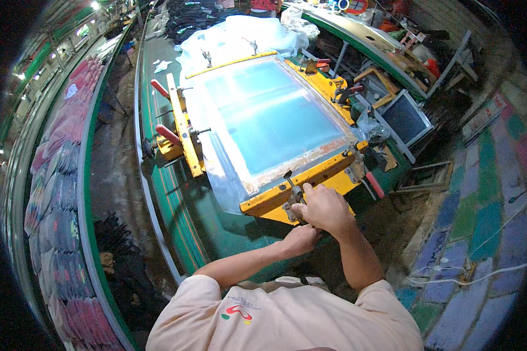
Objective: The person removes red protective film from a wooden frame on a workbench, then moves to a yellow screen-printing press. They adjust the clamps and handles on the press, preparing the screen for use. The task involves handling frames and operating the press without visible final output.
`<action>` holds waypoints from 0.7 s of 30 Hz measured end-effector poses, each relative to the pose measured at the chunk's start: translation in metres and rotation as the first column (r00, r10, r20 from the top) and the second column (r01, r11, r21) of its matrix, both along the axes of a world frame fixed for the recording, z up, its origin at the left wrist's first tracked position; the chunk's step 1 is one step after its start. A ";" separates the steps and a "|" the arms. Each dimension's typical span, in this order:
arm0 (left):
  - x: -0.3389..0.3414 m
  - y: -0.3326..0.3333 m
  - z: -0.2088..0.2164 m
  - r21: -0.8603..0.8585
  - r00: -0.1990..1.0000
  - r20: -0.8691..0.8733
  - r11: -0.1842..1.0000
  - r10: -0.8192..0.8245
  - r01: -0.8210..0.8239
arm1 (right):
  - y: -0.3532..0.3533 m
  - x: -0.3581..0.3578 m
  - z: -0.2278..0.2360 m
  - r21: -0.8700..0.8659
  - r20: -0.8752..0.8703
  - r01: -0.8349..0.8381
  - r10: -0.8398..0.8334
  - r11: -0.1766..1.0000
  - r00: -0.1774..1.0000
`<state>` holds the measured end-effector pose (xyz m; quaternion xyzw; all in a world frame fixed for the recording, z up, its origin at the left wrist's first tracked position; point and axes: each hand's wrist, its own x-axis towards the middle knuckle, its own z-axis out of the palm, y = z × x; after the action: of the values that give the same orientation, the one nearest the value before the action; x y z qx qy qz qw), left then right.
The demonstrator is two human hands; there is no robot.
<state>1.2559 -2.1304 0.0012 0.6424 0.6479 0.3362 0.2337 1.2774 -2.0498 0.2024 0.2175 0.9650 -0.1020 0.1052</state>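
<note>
A screen printing frame (275, 126) with a blue-green mesh lies on clear plastic sheeting, held in a yellow metal clamping jig (260, 205). My right hand (329, 209) is closed over a toggle clamp (293, 196) on the jig's near bar, its thumb and fingers against the metal. Just below it my left hand (301, 240) is closed under the near bar; what its fingers hold is hidden. Another clamp's red handle (375, 184) sticks out to the right of my hands. On the jig's left side are two more red handles (168, 134).
The jig rests on a long green table (184, 231). Stacked printed fabric pieces (58, 193) cover another table on the left. Plastic sheeting (240, 35) is heaped behind the frame. A dark-meshed screen (405, 120) and a wooden frame (376, 85) stand on the right, near a painted brick wall (468, 216).
</note>
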 end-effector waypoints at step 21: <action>0.034 0.143 0.024 0.070 0.998 0.047 0.996 0.052 -0.056 | 0.228 0.083 -0.086 0.223 -0.278 0.084 -0.019 0.971 0.960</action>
<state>1.2902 -1.9874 0.0255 0.6248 0.6471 0.3799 0.2159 1.3602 -1.8216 0.1167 0.2373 0.9695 -0.0201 -0.0580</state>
